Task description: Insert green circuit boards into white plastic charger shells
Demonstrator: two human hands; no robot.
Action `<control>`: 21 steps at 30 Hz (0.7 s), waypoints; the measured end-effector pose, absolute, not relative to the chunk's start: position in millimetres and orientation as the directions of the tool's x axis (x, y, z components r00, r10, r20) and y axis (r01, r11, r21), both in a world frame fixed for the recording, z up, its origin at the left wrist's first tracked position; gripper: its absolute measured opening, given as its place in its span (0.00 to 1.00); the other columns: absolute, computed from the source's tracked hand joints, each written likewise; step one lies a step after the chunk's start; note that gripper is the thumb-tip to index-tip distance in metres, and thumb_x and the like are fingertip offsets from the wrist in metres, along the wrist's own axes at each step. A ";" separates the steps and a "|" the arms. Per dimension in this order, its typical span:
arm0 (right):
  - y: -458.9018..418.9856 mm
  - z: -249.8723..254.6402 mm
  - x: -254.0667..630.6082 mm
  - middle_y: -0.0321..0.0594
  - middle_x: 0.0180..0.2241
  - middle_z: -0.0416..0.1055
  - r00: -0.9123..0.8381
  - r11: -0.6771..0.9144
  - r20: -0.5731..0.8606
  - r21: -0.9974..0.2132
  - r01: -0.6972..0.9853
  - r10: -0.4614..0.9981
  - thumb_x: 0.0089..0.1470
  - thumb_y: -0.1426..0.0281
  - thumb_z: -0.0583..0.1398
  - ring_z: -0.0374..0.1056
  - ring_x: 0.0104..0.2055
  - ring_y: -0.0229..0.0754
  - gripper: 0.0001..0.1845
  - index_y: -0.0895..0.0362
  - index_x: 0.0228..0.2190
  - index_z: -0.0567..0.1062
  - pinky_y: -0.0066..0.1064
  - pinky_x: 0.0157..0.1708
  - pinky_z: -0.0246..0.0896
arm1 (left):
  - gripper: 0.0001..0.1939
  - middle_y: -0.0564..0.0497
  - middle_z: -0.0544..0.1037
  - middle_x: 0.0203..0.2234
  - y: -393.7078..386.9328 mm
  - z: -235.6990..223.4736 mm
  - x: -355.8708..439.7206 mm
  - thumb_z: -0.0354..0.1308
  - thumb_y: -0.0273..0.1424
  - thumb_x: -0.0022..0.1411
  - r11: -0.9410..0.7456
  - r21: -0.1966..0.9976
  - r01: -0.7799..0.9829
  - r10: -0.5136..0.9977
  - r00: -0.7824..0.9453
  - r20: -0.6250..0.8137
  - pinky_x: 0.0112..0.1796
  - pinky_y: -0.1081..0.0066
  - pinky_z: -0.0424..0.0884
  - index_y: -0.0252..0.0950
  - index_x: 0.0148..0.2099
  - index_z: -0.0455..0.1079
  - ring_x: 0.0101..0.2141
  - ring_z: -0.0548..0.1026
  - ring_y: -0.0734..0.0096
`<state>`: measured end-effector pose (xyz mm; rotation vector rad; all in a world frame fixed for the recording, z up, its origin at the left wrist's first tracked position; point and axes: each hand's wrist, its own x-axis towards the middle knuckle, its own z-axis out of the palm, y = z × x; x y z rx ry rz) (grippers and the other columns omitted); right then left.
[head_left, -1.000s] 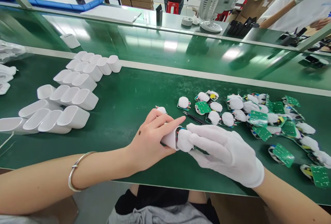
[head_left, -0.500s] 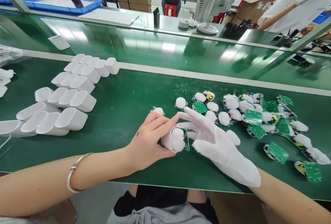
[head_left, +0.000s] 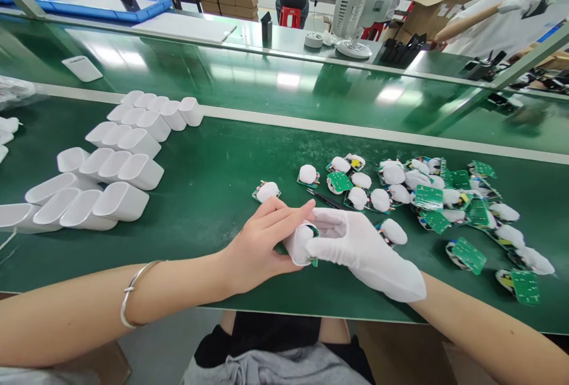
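Note:
My bare left hand, a bangle on its wrist, is wrapped round a white plastic shell just above the green mat. My white-gloved right hand presses a green circuit board with a white foam pad into the shell's open end, thumb on the pad and fingers curled over the top. Black tweezers lie just beyond my right hand. One loose board with foam sits just beyond my left fingers.
Rows of empty white shells lie at the left. Several green boards with foam pads are scattered at the right. A glossy raised conveyor runs behind. A fan, cardboard boxes and other people stand beyond it.
My right hand, which was open and lifted off half a second ago, has come back down and closed over the board at the shell's mouth. The left hand kept its hold.

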<state>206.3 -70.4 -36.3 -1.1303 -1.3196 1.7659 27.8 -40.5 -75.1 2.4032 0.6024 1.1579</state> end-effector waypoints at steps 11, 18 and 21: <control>-67.2 -27.7 229.0 0.39 0.34 0.77 -0.082 0.025 -0.016 -0.882 0.470 0.997 0.53 0.59 0.60 0.72 0.35 0.42 0.16 0.55 0.40 0.78 0.32 0.35 0.67 | 0.31 0.51 0.77 0.42 -42.6 -78.2 26.2 0.63 0.26 0.52 -0.535 0.823 0.194 0.699 0.648 0.302 0.35 0.72 0.71 0.38 0.59 0.62 0.34 0.68 0.71; -58.6 -14.7 278.9 0.34 0.18 0.70 -0.128 0.146 0.070 -0.419 0.896 0.989 0.53 0.56 0.59 0.64 0.21 0.38 0.15 0.52 0.29 0.80 0.30 0.21 0.55 | 0.29 0.49 0.75 0.39 -42.1 -76.7 29.2 0.57 0.22 0.51 -0.448 0.833 0.325 0.697 0.711 0.097 0.45 0.68 0.70 0.34 0.57 0.64 0.41 0.70 0.68; -51.9 -28.5 268.1 0.40 0.26 0.72 -0.172 0.196 0.140 -0.185 0.963 0.975 0.52 0.53 0.60 0.65 0.28 0.41 0.18 0.54 0.31 0.80 0.30 0.23 0.54 | 0.28 0.49 0.73 0.38 -42.6 -74.2 28.6 0.59 0.24 0.52 -0.404 0.837 0.369 0.725 0.687 0.046 0.42 0.69 0.71 0.35 0.57 0.65 0.37 0.71 0.69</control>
